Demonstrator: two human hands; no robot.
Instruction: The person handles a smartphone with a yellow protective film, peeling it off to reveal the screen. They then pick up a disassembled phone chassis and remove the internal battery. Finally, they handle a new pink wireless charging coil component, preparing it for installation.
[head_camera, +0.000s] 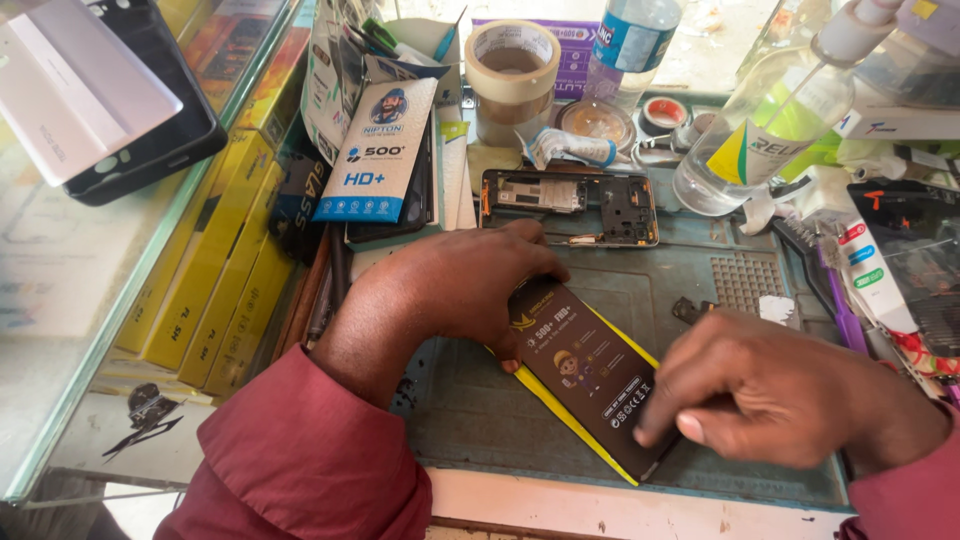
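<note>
Pinching a flat, glossy dark packet (590, 375), left hand (455, 285) and right hand (770, 395) fingers clamped.

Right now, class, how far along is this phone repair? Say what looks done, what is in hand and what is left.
Done: the phone frame lies opened and stripped at the back of the mat. In hand: both hands, left and right, press on a dark flat packet that looks unopened, with a yellow one under it. Left, probably: opening it and refitting the frame.
</note>
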